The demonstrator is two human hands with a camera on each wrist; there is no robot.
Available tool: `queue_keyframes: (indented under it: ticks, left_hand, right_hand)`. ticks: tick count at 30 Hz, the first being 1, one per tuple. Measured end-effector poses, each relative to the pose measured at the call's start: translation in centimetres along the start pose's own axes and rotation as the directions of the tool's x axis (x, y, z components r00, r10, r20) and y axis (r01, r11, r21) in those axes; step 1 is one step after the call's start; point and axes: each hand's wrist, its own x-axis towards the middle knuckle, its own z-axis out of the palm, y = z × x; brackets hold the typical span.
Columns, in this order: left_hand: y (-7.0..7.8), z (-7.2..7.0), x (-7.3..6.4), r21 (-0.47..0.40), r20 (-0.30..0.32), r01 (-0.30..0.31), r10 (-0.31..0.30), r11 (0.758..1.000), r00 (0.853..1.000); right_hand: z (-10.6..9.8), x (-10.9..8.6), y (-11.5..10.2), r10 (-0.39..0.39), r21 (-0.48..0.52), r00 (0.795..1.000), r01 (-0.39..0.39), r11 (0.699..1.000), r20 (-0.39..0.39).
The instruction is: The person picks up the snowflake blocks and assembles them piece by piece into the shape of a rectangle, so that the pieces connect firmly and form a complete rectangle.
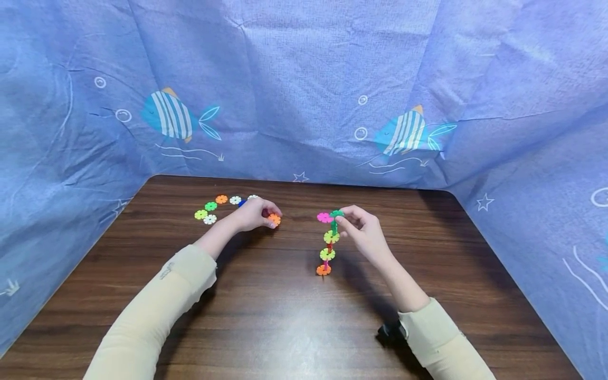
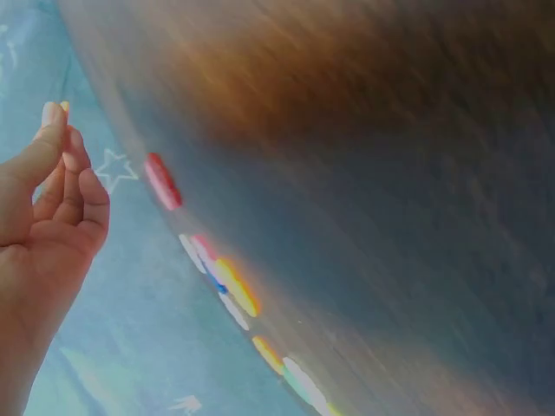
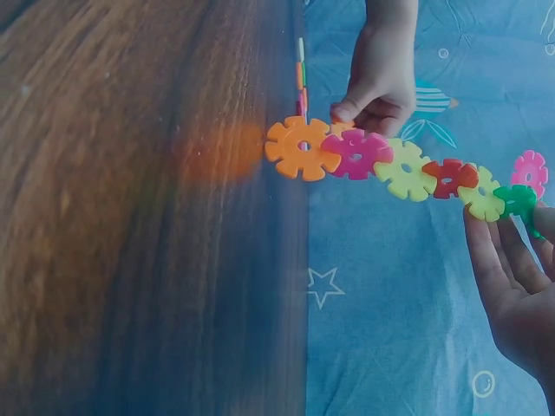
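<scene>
Blue fish-print cloth (image 1: 304, 79) behind brown table (image 1: 285, 327). Left sleeve (image 1: 142, 316): small mark, illegible. Right hand (image 1: 366, 232) pinches upper end of disc chain (image 1: 331, 237) over table. Left hand (image 1: 252, 214), partly hiding loose discs (image 1: 221, 199) on table, pinches orange disc (image 1: 274, 219).

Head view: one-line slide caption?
Left hand pinches an orange disc; right hand holds a chain of linked discs above the table.

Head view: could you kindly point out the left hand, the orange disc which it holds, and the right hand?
Left hand (image 1: 249, 214): head view, middle of the visible hand.
Orange disc (image 1: 275, 219): head view, middle of its visible face.
Right hand (image 1: 364, 232): head view, middle of the visible hand.
</scene>
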Motion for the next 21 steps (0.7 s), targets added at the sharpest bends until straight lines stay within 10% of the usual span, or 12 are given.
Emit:
queue_keyframes:
  ticks: [21]
  left_hand:
    - [6.4,-1.4,-2.0,-0.22,-0.256,-0.014,-0.044,0.975,0.966]
  right_hand:
    - [0.2,0.4,3.0,-0.098,0.032,0.995,0.098,0.995,-0.014]
